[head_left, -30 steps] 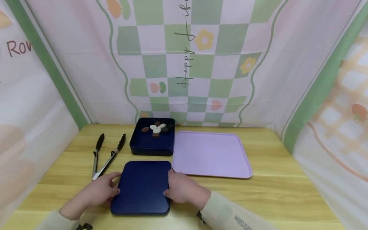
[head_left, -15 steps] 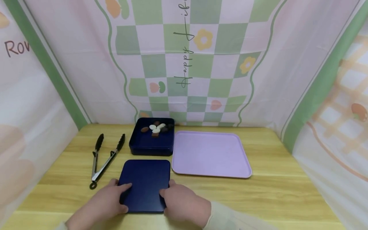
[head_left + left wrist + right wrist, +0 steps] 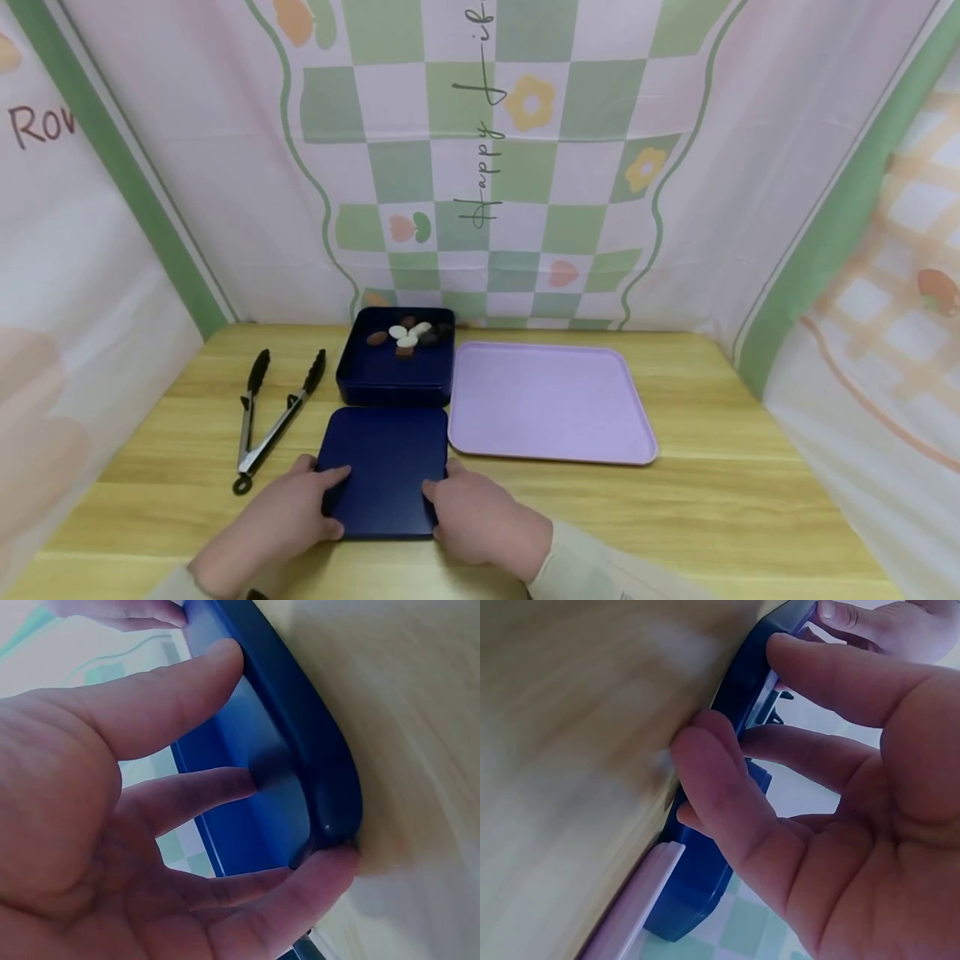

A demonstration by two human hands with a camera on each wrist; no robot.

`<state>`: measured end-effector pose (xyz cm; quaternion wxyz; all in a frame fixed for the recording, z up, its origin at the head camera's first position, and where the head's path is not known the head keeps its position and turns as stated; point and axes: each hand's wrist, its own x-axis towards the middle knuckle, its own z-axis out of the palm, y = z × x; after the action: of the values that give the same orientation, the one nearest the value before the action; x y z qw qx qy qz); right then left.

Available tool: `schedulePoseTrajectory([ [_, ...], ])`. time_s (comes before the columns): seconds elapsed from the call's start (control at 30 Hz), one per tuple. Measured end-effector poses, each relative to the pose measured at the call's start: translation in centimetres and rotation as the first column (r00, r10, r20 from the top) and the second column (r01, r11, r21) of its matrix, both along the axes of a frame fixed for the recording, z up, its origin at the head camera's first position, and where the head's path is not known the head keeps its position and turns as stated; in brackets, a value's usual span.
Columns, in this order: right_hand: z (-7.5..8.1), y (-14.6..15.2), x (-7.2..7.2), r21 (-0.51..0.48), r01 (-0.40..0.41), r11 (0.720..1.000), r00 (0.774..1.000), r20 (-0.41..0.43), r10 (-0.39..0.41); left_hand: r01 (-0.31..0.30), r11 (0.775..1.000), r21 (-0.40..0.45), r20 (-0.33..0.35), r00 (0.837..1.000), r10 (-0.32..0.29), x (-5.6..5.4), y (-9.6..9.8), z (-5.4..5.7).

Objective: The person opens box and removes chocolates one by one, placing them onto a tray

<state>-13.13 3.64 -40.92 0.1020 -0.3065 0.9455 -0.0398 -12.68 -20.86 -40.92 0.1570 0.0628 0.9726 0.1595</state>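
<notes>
A dark blue square lid (image 3: pixel 386 475) lies flat, top face up, in front of the matching open box (image 3: pixel 396 385). Its far edge comes up to the box's near wall. My left hand (image 3: pixel 288 508) holds the lid's left side, one finger extended over the top and the thumb at the near corner. On the opposite side my right hand (image 3: pixel 483 517) grips the right edge; in the right wrist view some fingers (image 3: pixel 720 780) bend down around the rim. Inside the box sit several white, brown and black pieces (image 3: pixel 407 342), like pebbles or chocolates.
Metal tongs (image 3: pixel 273 433) with black tips lie spread on the left of the wooden table (image 3: pixel 720 500). A lilac tray (image 3: pixel 551 404) stands right of the box, close to it. A patterned curtain (image 3: pixel 480 167) hangs behind the table.
The lid has slid away from me, up to the box. Both hands have travelled with it, and a left finger has come onto the lid's top. Box, tray and tongs stay put.
</notes>
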Motion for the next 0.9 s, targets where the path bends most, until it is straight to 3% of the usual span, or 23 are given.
schedulePoseTrajectory([
  [0.2,-0.1,0.2,-0.3,-0.034,0.011,0.999,1.000,-0.004,-0.011,0.016,1.000,0.002,-0.017,1.000,-0.015,-0.1,0.0,0.3],
  [0.5,0.1,0.8,-0.8,-0.061,0.042,0.997,0.994,0.099,-0.036,0.025,1.000,0.002,-0.026,0.999,-0.025,-0.1,0.0,0.3],
  [0.7,0.8,3.0,-1.4,-0.138,0.003,0.990,0.998,0.060,0.005,0.022,1.000,-0.004,-0.007,1.000,-0.022,-0.1,0.0,0.4],
  [0.77,1.3,4.6,-1.7,-0.182,0.051,0.982,0.998,0.056,-0.041,0.024,1.000,0.001,-0.003,1.000,-0.024,-0.1,0.1,0.4],
  [0.9,2.3,8.5,-2.3,-0.211,0.208,0.955,0.978,0.022,-0.208,0.028,1.000,0.003,-0.005,1.000,-0.028,0.1,0.0,0.3],
])
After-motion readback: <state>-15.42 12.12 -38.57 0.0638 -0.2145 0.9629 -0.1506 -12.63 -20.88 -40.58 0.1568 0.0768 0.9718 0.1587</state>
